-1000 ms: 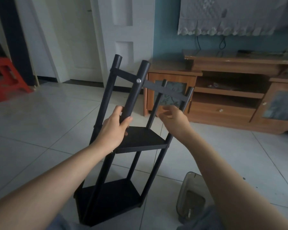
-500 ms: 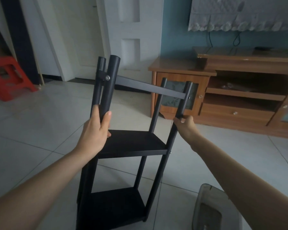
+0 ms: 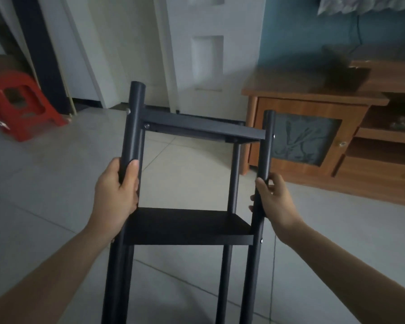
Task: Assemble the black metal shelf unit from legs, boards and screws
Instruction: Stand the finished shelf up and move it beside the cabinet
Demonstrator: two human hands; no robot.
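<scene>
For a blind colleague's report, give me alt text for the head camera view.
Two hands hold a black shelf unit upright on a tiled floor, the left hand and right hand each gripping a front leg; a red stool and wooden cabinet stand behind.

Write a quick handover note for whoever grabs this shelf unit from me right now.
Left hand grips the near left leg; right hand grips the near right leg, both just above the middle board.
The black shelf unit stands upright on the tiled floor.
Done: legs joined, middle board fitted, top frame screwed on.
Left: no board shows in the top frame; the base is out of view, so check it.
</scene>
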